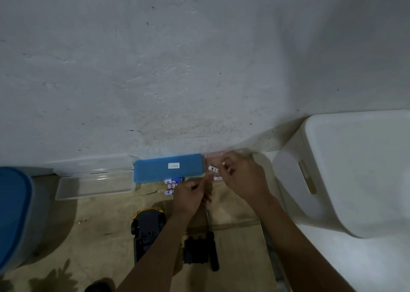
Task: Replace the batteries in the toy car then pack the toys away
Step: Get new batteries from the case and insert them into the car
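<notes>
The toy car (pixel 147 227), yellow with a black underside, lies upside down on the floor. Its black battery cover (pixel 195 250) rests to the right, beside a black screwdriver (pixel 213 247). Three loose batteries (pixel 170 186) lie by a blue lid (pixel 168 167). A clear pinkish battery case (pixel 216 158) sits against the wall. My left hand (pixel 192 195) is curled at the case's near edge. My right hand (pixel 241 176) reaches into the case and pinches a white-labelled battery (pixel 213 169).
A large white bin (pixel 355 169) with a handle slot stands at the right. A clear open box (pixel 95 184) lies by the wall at the left. A tub with a blue lid (pixel 13 214) sits at the far left.
</notes>
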A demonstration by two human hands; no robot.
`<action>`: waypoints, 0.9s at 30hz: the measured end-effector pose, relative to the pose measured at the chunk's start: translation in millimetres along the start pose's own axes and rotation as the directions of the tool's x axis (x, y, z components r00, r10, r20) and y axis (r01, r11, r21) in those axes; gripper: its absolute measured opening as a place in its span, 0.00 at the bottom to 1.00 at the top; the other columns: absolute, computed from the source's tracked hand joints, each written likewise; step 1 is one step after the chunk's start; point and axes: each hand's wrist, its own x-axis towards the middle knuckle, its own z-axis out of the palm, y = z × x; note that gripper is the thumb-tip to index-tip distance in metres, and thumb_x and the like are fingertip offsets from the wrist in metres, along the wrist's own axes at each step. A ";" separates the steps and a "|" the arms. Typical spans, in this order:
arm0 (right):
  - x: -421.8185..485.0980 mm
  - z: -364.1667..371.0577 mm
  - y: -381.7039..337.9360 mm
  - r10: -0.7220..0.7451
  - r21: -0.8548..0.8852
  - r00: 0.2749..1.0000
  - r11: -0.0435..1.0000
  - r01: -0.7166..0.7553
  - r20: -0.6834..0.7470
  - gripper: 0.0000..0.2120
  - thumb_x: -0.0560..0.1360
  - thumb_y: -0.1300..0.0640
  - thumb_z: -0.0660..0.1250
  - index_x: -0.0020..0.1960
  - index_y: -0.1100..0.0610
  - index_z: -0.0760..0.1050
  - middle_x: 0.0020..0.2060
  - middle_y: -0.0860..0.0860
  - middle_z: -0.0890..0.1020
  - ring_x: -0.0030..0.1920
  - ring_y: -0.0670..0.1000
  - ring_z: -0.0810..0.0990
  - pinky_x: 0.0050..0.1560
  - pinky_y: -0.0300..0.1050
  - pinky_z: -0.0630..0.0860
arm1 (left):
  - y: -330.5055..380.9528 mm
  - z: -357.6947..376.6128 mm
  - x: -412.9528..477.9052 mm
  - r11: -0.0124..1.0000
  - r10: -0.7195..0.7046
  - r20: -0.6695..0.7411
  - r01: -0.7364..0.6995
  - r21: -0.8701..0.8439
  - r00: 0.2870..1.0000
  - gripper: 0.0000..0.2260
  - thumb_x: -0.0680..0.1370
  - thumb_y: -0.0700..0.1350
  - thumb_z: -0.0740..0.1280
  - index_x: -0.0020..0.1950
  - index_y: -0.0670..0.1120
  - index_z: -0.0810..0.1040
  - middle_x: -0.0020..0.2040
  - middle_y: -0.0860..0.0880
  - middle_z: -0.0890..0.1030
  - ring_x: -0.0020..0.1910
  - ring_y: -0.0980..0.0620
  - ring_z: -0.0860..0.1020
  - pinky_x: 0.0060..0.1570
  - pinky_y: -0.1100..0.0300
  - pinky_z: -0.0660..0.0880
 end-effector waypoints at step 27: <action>-14.4 47.4 31.5 0.307 0.332 0.946 0.886 -0.324 0.103 0.27 0.78 0.46 0.65 0.73 0.53 0.63 0.63 0.43 0.69 0.60 0.41 0.69 0.65 0.34 0.68 | -3.0 1.6 5.7 0.999 -0.030 0.013 0.031 -0.042 0.999 0.10 0.78 0.47 0.69 0.49 0.42 0.85 0.34 0.44 0.85 0.31 0.48 0.84 0.31 0.63 0.80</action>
